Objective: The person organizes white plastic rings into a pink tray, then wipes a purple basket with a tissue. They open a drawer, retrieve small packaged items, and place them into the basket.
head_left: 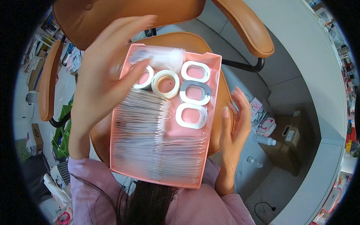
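A shallow pink box (216, 80) rests on the seat of a tan chair, slightly tilted in view. Packed inside it are rows of thin clear plastic sleeves (140, 116), a bundle of clear bags (165, 58) at the far end, round rolls of white tape (165, 84), and three rounded oval rings, the middle one grey (195, 92). My left hand (107, 71) hovers over the box's far left corner, slightly blurred, thumb and fingers apart and nothing visible in it. Just off the box's right side is my right hand (236, 129), its thumb and fingers spread, holding nothing.
Behind and around the box is the tan chair seat (187, 38), with armrests (245, 28) on both sides. A curved grey-white desk (333, 108) runs along the right. Below it lie a cardboard box (300, 135) and a white bottle (263, 140). Green bins (62, 138) stand at left.
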The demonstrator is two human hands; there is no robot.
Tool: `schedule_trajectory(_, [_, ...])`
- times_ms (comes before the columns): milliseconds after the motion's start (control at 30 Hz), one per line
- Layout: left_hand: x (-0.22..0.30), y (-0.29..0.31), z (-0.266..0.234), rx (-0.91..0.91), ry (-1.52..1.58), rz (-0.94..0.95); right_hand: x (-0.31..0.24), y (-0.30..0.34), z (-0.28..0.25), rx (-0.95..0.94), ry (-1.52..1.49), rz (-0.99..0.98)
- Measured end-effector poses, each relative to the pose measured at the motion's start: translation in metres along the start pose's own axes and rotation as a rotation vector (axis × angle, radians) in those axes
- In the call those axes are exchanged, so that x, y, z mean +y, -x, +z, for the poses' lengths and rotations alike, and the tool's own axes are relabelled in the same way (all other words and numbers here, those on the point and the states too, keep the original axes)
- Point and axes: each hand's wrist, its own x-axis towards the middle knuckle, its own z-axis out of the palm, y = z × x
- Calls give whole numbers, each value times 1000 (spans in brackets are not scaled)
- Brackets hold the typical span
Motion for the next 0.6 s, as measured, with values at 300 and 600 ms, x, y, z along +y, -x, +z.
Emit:
schedule_trajectory(300, [-54, 130, 42, 206, 875, -963, 4, 43, 27, -198, -299, 126])
schedule_trajectory(600, [-24, 156, 104, 180, 1625, -1040, 47, 80, 42, -137, -727, 309])
